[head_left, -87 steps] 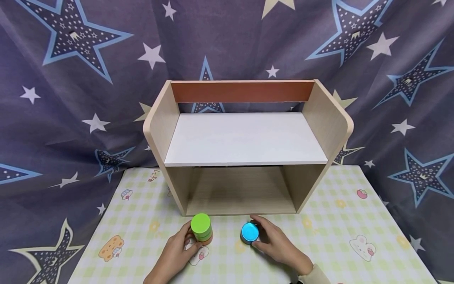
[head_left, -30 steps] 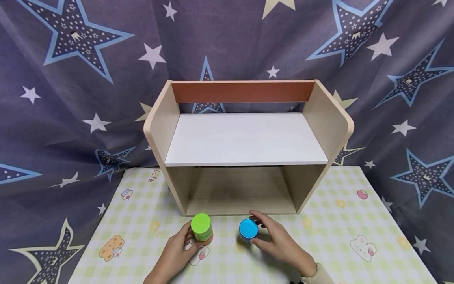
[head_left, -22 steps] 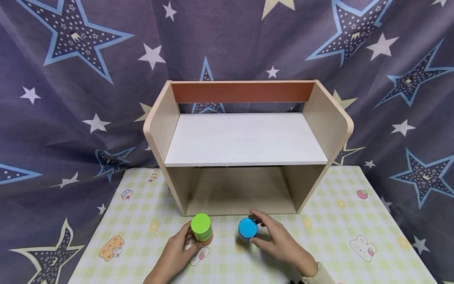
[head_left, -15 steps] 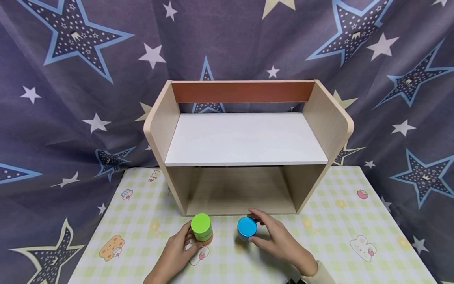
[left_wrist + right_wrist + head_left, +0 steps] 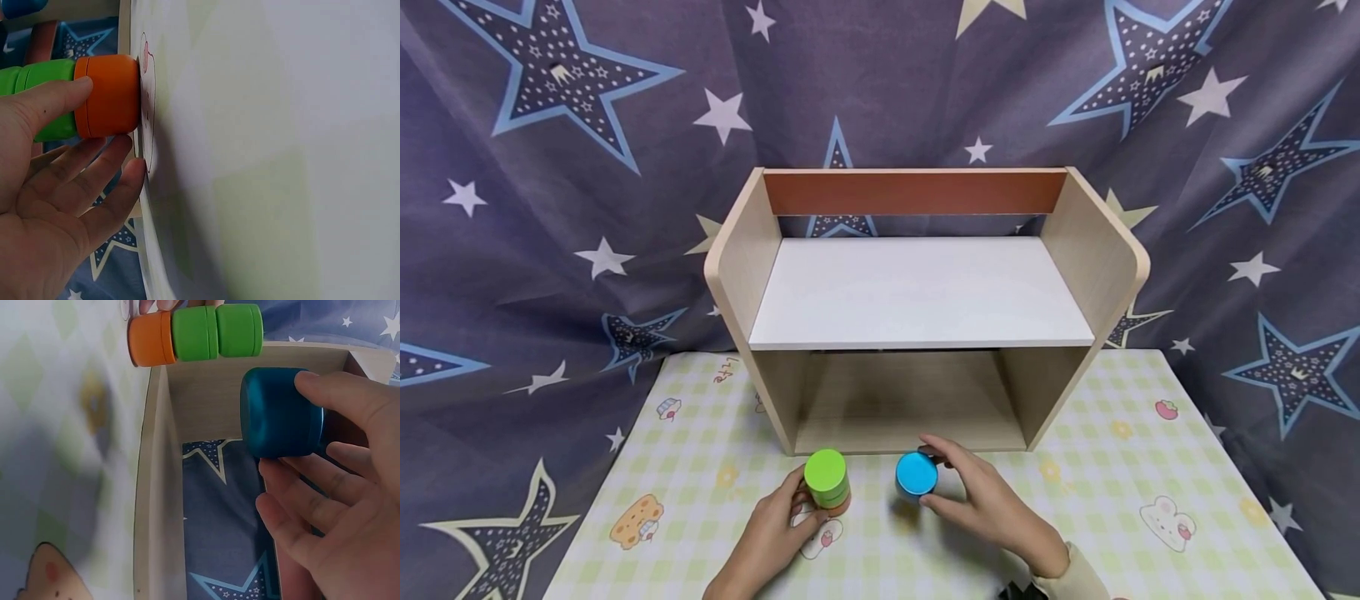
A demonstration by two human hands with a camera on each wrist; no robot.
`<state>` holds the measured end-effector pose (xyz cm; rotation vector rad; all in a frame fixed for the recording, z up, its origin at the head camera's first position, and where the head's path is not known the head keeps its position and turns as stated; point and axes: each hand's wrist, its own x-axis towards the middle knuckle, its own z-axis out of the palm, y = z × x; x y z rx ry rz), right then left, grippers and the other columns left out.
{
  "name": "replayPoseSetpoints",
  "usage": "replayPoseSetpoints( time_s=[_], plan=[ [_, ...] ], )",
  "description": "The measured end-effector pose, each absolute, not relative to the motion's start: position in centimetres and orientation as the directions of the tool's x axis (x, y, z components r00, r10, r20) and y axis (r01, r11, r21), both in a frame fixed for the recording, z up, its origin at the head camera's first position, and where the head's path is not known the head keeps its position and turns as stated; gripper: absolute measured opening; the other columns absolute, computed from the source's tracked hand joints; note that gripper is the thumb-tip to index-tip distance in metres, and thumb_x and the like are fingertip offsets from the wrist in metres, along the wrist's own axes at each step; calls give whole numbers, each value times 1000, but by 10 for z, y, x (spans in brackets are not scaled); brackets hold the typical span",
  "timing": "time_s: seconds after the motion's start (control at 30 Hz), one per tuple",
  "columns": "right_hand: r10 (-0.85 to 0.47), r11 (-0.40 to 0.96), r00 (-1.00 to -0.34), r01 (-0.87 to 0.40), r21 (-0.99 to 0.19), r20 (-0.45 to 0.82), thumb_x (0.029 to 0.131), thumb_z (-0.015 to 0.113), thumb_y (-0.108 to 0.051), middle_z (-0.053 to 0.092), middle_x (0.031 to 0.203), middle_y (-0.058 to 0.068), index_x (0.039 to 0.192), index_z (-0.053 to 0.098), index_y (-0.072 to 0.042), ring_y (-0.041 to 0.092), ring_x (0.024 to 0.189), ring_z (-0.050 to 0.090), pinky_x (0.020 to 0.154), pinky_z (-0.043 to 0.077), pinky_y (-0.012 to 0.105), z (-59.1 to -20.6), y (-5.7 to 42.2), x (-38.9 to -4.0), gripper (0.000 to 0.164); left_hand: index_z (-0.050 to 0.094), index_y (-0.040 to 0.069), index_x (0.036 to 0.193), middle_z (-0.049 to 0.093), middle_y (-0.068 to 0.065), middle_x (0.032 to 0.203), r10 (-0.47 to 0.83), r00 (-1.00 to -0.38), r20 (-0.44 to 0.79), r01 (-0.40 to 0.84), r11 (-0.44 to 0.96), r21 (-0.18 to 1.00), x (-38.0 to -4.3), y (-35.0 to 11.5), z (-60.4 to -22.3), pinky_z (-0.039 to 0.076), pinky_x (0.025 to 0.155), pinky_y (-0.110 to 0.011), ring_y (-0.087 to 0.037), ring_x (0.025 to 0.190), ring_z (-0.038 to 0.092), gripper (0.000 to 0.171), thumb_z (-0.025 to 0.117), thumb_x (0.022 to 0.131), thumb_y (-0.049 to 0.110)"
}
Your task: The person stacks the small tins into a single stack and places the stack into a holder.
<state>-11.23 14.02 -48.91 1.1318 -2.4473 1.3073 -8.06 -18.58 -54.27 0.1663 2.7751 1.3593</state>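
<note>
Blue glossy cylindrical container is hanging above the green-and-white checked tablecloth in the head view, just in front of the pale wood-grain shelf unit, and we are pinching it with our right hand; our left hand is holding two stacked green cylindrical containers upright. In the left wrist view, our thumb is pressing on the orange cylindrical container beneath them, its base touching the cloth. In the right wrist view, our thumb and fingers are spanning the blue container, closing only to its width.
</note>
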Motion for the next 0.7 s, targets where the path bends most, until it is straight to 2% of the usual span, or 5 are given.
replayPoseSetpoints(
  time_s=[0.13,0.33,0.57,0.7],
  plan=[
    [-554,319,-695,-685,-655,457,85,83,-12,61,132,9,148,41,-2,21,117,60,88,56,46,-485,139,-113,77,48,12,147,66,-3,127,116,-993,0,71,609,790,-81,-186,-542,54,93,-34,-17,112,64,72,83,84,14],
    [-555,318,-677,-709,-629,482,85,82,-12,61,131,8,150,39,-8,21,116,61,92,55,37,-479,135,-115,78,46,13,148,65,-5,128,126,-992,-18,62,601,797,-81,-186,-542,54,93,-34,-18,113,64,72,82,85,15],
    [-548,339,-700,-686,-644,458,85,83,-14,61,133,4,152,38,-14,19,117,61,93,55,37,-474,129,-114,81,48,9,146,66,-5,125,115,-993,9,76,600,796,-81,-185,-541,55,91,-31,-19,110,65,72,84,84,15],
    [-548,340,-705,-680,-650,450,85,83,-14,60,133,3,152,38,-12,19,119,60,95,54,37,-470,126,-114,80,47,9,147,66,-6,125,115,-993,-2,67,596,801,-82,-186,-542,54,92,-31,-19,111,65,72,83,84,15]
  ],
)
